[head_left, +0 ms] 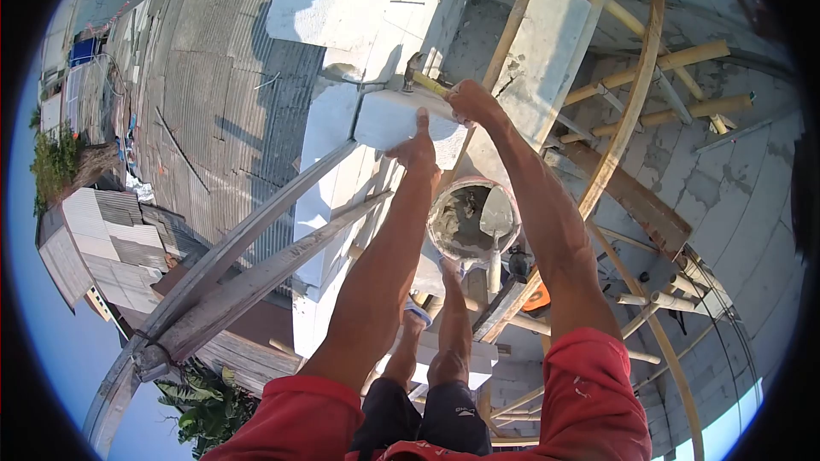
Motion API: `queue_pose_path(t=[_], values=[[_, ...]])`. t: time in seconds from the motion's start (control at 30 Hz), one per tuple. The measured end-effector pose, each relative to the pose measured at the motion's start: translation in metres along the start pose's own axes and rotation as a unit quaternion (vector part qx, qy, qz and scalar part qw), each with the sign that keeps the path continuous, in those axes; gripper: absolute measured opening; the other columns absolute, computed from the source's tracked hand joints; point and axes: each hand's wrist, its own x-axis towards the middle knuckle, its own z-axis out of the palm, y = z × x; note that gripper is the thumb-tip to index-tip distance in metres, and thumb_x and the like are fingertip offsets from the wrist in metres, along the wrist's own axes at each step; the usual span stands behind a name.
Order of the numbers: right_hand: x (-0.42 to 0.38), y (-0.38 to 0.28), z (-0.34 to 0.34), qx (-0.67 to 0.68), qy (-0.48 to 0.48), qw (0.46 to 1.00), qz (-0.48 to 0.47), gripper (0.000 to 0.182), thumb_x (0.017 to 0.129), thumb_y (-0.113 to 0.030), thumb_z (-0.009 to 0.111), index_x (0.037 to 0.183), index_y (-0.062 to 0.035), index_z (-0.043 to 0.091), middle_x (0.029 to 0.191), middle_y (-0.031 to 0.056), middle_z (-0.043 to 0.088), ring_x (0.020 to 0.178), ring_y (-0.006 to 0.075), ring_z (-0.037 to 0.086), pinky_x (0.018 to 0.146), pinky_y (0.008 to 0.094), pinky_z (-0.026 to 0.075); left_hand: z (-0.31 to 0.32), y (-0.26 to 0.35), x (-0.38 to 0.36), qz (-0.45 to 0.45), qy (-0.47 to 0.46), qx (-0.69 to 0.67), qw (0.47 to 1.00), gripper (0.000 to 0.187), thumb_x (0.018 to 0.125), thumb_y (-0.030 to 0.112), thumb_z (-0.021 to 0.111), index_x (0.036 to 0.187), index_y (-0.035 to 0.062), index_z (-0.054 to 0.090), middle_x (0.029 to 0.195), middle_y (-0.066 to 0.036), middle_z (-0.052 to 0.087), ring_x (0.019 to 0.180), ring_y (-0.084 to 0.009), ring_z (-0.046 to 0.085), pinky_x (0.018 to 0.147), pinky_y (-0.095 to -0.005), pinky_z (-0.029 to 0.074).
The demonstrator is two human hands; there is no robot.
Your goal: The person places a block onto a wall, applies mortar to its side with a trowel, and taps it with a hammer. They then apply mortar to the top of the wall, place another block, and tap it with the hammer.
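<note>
My right hand (pixel 472 104) is wrapped round the yellow handle of a hammer (pixel 431 83). The hammer's metal head is over the top of a white lightweight block (pixel 380 119) set in the wall. Against that block rests my left hand (pixel 416 152), its fingers apart and one stretched towards the hammer head. Below the hands stands a round bucket (pixel 433 205) with wet grey mortar (pixel 461 226) in it. A trowel (pixel 495 212) lies across the bucket, blade on the mortar and handle over the rim.
Bamboo poles (pixel 683 115) and a curved wooden plank (pixel 628 111) form scaffolding at the right. A pale board (pixel 547 60) leans beside the wall. Wooden beams (pixel 248 222) cross at the left. Beyond the wall, corrugated roofs (pixel 201 51) lie lower down. My feet are on the scaffold near the bucket.
</note>
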Motion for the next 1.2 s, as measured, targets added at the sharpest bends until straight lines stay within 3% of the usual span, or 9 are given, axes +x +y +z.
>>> queue_pose_path(t=[0.07,0.17,0.43,0.57,0.67,0.73,0.97,1.1,1.2], values=[[-0.005,0.006,-0.004,0.041,0.022,0.999,0.008,0.04,0.096,-0.027,0.059,0.073,0.0043,0.068,0.057,0.0114,0.063,0.048,0.0193,0.061,0.047,0.0364,0.048,-0.004,0.005,-0.009,-0.036,-0.016,-0.009,0.999,0.149,0.075,0.061,0.082,0.15,-0.0053,-0.027,0.154,-0.029,0.032,0.139,-0.0462,0.039,0.109,-0.0611,0.041],[-0.015,0.018,-0.022,0.054,0.045,0.996,0.05,0.04,0.091,-0.029,0.058,0.073,0.0047,0.07,0.063,0.0213,0.067,0.064,0.0336,0.072,0.065,0.0435,0.056,-0.004,-0.003,0.004,0.002,-0.03,-0.027,0.999,0.15,0.073,0.061,0.083,0.15,-0.0031,-0.029,0.156,-0.028,0.028,0.139,-0.0473,0.037,0.105,-0.0686,0.041],[-0.053,0.03,-0.04,0.177,0.023,0.98,0.089,0.036,0.098,-0.025,0.06,0.078,0.0043,0.064,0.059,0.0098,0.059,0.044,0.0185,0.056,0.041,0.0338,0.043,-0.002,-0.013,0.02,0.002,-0.07,-0.011,0.997,0.157,0.071,0.072,0.078,0.145,-0.006,-0.037,0.161,-0.028,0.016,0.147,-0.046,0.024,0.112,-0.0608,0.037],[-0.076,0.015,-0.04,0.202,0.016,0.973,0.105,0.035,0.1,-0.026,0.059,0.081,0.0031,0.062,0.062,0.0058,0.056,0.047,0.0125,0.051,0.041,0.0296,0.039,0.007,-0.01,0.023,-0.013,0.0,-0.016,1.0,0.151,0.064,0.066,0.086,0.155,0.0005,-0.015,0.151,-0.034,0.026,0.138,-0.0449,0.039,0.113,-0.0485,0.043],[-0.09,0.009,-0.041,0.168,0.009,0.981,0.093,0.039,0.101,-0.03,0.058,0.077,-0.0001,0.058,0.062,0.0036,0.053,0.048,0.0111,0.048,0.043,0.0282,0.04,0.008,-0.006,0.013,-0.036,0.005,-0.118,0.992,0.134,0.072,0.058,0.086,0.159,0.0104,-0.004,0.154,-0.019,0.036,0.141,-0.0372,0.038,0.116,-0.0451,0.04],[-0.097,0.006,-0.04,0.134,0.036,0.983,0.118,0.042,0.101,-0.033,0.058,0.076,0.0002,0.057,0.061,0.0024,0.052,0.048,0.0101,0.047,0.043,0.0277,0.039,0.024,-0.024,0.038,-0.008,-0.021,-0.314,0.949,0.128,0.077,0.046,0.084,0.159,0.0133,-0.008,0.155,-0.017,0.033,0.141,-0.0354,0.037,0.116,-0.0436,0.039],[-0.112,0.019,-0.047,0.144,0.056,0.984,0.086,0.039,0.098,-0.04,0.062,0.08,-0.0057,0.059,0.059,-0.0019,0.05,0.047,0.0069,0.044,0.044,0.025,0.036,0.01,-0.042,0.009,0.191,-0.063,-0.325,0.924,0.12,0.087,0.021,0.08,0.157,0.0056,-0.016,0.158,-0.023,0.019,0.144,-0.0346,0.03,0.12,-0.0428,0.035],[-0.112,0.038,-0.051,0.123,0.052,0.988,0.083,0.041,0.097,-0.045,0.061,0.081,-0.0079,0.06,0.057,-0.0055,0.048,0.046,0.0044,0.043,0.043,0.0223,0.034,0.043,-0.102,0.091,0.424,-0.015,-0.179,0.888,0.096,0.091,0.03,0.069,0.158,0.0059,0.005,0.162,-0.022,0.021,0.148,-0.0331,0.028,0.124,-0.0416,0.018],[-0.129,0.031,-0.047,0.128,0.082,0.985,0.078,0.04,0.097,-0.045,0.062,0.082,-0.0075,0.06,0.058,-0.0055,0.047,0.046,0.0042,0.042,0.043,0.0216,0.034,0.017,-0.094,0.065,0.379,-0.093,-0.275,0.879,0.098,0.091,0.028,0.07,0.158,0.0058,0.002,0.161,-0.023,0.022,0.147,-0.0325,0.029,0.123,-0.0409,0.019]])
